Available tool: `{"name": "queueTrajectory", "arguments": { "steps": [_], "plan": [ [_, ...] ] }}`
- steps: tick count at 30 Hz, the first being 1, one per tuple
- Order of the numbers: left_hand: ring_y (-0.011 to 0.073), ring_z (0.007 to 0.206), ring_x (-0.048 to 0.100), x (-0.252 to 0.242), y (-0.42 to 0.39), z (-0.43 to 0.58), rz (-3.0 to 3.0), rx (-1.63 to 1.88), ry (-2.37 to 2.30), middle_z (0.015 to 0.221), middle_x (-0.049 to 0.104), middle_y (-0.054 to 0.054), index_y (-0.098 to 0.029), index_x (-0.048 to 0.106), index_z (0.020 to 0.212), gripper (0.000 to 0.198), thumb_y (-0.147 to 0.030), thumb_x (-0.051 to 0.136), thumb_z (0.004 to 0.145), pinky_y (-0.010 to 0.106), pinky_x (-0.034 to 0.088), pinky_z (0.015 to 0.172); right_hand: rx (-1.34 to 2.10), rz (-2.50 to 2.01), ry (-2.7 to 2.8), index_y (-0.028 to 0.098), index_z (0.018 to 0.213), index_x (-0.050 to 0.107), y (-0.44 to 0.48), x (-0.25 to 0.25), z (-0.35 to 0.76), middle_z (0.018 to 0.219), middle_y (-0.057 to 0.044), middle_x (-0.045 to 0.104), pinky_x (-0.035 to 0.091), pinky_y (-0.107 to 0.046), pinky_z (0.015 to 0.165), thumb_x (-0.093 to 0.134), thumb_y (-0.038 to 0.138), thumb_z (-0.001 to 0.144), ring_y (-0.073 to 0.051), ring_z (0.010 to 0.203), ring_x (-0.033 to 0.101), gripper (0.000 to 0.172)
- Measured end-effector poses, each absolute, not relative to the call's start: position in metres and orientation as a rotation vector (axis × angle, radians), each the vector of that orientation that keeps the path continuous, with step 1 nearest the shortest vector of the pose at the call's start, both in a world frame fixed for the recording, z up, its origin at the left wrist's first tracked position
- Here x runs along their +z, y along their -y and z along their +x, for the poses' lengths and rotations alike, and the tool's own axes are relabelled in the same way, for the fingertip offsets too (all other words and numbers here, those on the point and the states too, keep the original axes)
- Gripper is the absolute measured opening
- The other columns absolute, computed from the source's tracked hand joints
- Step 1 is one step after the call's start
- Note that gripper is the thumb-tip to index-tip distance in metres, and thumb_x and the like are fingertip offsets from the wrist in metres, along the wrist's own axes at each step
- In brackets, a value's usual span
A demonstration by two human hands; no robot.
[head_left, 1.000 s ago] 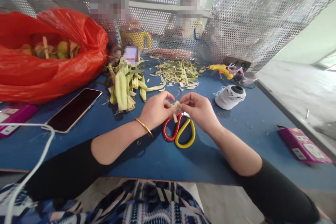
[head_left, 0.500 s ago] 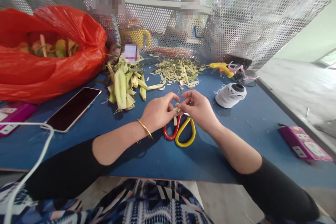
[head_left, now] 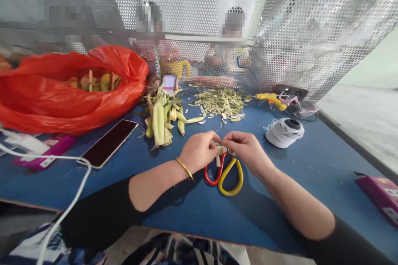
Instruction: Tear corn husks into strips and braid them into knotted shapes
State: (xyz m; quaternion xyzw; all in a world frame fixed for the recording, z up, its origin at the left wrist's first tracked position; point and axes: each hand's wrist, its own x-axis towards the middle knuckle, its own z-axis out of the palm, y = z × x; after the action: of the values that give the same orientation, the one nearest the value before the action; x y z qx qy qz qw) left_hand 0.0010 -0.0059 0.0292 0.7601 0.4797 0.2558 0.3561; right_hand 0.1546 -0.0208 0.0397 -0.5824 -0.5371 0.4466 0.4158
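Observation:
My left hand (head_left: pixel 199 152) is closed, pinching a small pale strip of husk (head_left: pixel 218 160) between thumb and fingers. Close against it, my right hand (head_left: pixel 245 149) has its thumb and fingertips pressed together at the strip's upper end. What exactly those right fingertips grip is too small to make out. Under both hands lies a pair of scissors (head_left: pixel 230 192) with one red and one yellow handle loop; the blades are mostly hidden. A thin white thread shows just beyond the fingers. Past the hands sit a bunch of green husks (head_left: pixel 158 122) and a pile of cut husk strips (head_left: pixel 222 101).
A spool of white thread (head_left: pixel 283 134) stands right, near a yellow glue gun (head_left: pixel 272 100) and glasses (head_left: pixel 301 109). Left are a phone (head_left: pixel 108 144), a red plastic bag (head_left: pixel 71 112), a purple power strip (head_left: pixel 57 151) and a white cable. A perforated metal screen rises behind; people sit beyond it.
The view has tilted, so the scene sits lower and further right. My right fingers have drawn together from a looser curl into a pinch beside the left fingertips.

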Motion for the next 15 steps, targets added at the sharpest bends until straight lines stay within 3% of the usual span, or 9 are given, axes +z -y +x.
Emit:
{"name": "queueTrajectory", "arguments": {
  "steps": [2,5,15],
  "plan": [
    [0.0129,0.051,0.061,0.026,0.0032,-0.0001,1.856,0.624,-1.116,0.057,0.066,-0.003,-0.019,0.066,0.075,0.004,-0.02,0.063,0.077,0.022,0.042,0.055,1.109,-1.448,1.351,0.017,0.052,0.061,0.0206,0.0399,0.1539,0.048,0.004,0.052,0.031,-0.024,0.05,0.067,0.035,0.057,-0.008,0.05,0.041,0.019],
    [0.0104,0.046,0.056,0.0219,0.0006,-0.0015,1.735,0.555,-0.969,0.058,0.066,-0.002,-0.017,0.066,0.063,0.016,-0.022,0.061,0.078,0.02,0.04,0.049,1.13,-1.447,1.3,0.017,0.051,0.061,0.0196,0.0397,0.1537,0.049,0.002,0.055,0.034,-0.026,0.051,0.068,0.037,0.055,-0.009,0.05,0.043,0.022],
    [0.0081,0.046,0.055,0.0234,-0.0044,-0.0042,1.451,0.419,-0.704,0.06,0.066,0.001,-0.014,0.066,0.067,0.017,-0.028,0.072,0.074,0.02,0.044,0.049,1.123,-1.451,1.244,0.019,0.054,0.056,0.0167,0.0315,0.1532,0.045,0.006,0.049,0.031,-0.023,0.044,0.067,0.038,0.059,-0.008,0.043,0.04,0.023]
  ]
}}
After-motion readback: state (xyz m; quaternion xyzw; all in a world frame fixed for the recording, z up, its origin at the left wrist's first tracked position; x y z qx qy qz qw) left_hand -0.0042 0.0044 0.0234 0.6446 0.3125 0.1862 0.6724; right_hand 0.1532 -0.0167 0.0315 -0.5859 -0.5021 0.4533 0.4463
